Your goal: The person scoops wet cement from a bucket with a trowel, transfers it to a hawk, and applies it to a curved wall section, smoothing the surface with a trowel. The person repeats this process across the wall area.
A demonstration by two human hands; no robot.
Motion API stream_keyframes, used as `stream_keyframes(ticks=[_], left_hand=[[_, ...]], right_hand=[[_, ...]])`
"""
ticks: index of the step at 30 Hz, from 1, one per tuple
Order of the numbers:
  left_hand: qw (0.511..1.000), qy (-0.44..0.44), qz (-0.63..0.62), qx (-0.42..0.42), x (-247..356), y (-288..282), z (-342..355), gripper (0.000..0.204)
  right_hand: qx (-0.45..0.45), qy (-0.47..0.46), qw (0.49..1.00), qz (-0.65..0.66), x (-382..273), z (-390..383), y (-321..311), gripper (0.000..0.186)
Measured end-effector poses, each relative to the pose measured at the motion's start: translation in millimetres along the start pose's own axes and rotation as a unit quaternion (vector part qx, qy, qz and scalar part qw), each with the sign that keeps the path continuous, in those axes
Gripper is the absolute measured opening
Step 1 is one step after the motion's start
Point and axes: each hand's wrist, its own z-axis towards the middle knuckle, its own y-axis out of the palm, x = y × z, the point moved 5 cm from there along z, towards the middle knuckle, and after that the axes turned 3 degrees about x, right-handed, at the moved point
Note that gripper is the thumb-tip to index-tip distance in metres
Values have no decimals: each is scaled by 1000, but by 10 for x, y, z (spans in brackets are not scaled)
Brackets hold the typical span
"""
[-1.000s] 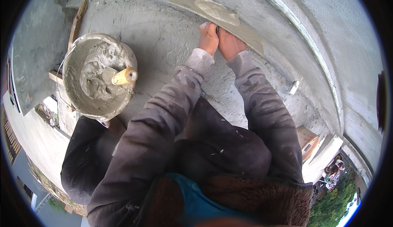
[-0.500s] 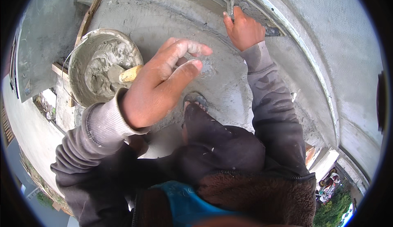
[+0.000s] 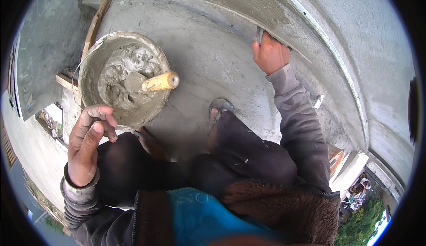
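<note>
Grey float [image 3: 260, 33], clamped in the right grip [image 3: 271, 54] against the plastered wall [image 3: 262, 4].
Probably stiff, light, slippery when wet; best held round the handle [image 3: 259, 35]. Left grip [image 3: 94, 137] empty, fingers loosely curled and parted, near the mortar bucket [image 3: 92, 75].

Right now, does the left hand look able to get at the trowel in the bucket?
Probably yes: the left hand looks empty and near the bucket, and the trowel's handle juts over its edge with nothing covering it.
</note>
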Motion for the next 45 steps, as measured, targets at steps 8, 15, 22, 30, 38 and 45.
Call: stream_keyframes(ticks=[8, 15, 22, 30, 38, 45], left_hand=[[999, 32, 30, 20, 50, -327, -160, 40], [1000, 9, 2, -7, 53, -342, -9, 42], [999, 31, 2, -38, 105, -260, 33, 48], [998, 42, -8, -37, 91, -238, 0, 51], [997, 62, -31, -29, 124, -174, 10, 53], [998, 57, -21, -10, 150, -139, 9, 54]], right_hand=[[-226, 105, 968, -16, 16, 251, 900, 39], [-173, 114, 978, 0, -455, 762, 660, 32], [-111, 113, 987, 8, -461, 957, 23, 35], [11, 131, 987, 98, -333, 907, -859, 34], [-75, 50, 995, -43, 145, -183, 432, 45], [-83, 93, 992, 24, -122, 313, 604, 34]])
